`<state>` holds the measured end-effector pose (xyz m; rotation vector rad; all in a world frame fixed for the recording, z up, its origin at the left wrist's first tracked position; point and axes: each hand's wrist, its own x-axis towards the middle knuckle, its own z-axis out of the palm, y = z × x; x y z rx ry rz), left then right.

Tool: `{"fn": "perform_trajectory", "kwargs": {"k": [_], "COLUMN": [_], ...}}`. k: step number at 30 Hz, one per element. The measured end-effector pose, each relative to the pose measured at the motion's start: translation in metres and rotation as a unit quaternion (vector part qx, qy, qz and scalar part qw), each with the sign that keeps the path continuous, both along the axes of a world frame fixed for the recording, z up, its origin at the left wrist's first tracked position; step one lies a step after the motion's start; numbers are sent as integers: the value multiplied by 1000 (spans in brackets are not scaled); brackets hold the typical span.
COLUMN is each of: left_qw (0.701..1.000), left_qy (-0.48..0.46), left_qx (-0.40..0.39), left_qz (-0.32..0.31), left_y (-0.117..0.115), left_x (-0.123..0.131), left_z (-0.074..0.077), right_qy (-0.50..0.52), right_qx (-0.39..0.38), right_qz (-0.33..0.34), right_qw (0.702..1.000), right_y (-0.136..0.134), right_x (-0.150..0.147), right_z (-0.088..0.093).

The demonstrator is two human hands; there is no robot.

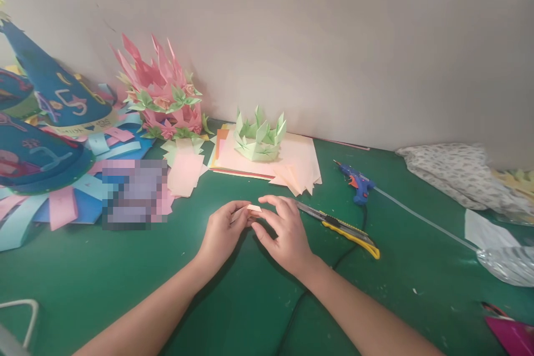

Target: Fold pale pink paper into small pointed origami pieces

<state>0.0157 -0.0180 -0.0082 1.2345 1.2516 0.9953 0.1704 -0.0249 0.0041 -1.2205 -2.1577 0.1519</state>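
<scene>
— Where's that small piece of paper?

— Between the two hands, over the green table. The left hand pinches it between thumb and fingers. The right hand has thumb and fingers parted, fingertips by the paper's edge; whether they grip, I can't tell.

— How far along, would you say?

— Hard to judge, with fingers hiding much of it. I see no finished shape there. Behind, the folded pieces seem done, fanned at the front of a paper stack. The green crown on that stack looks put together, though plain.

— And farther out?

— A knife just beside the right hand, then a glue gun. Leftward, the pink crown, leaves and flowers attached, looks complete.
</scene>
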Motion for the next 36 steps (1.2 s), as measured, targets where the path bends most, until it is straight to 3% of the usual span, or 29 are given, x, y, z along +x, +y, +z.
{"fn": "perform_trajectory", "kwargs": {"k": [16, 21, 26, 29, 36], "left_qw": [996, 988, 983, 986, 988], "left_qy": [-66, -131, -155, -142, -136], "left_qx": [-51, -81, -95, -91, -78], "left_qz": [5, -2, 0, 1, -16], "left_y": [4, 4, 2, 2, -1], "left_x": [-3, -1, 1, 1, 1], "left_z": [0, 7, 13, 14, 10], "right_qy": [-77, 68, 259, 276, 238], "right_qx": [36, -4, -136, -197, -217], "right_qz": [4, 28, 24, 39, 47], "right_qw": [996, 997, 956, 940, 946], "right_y": [-1, 0, 4, 5, 4], "right_x": [1, 1, 0, -1, 0], "right_z": [2, -4, -13, -14, -5]}}
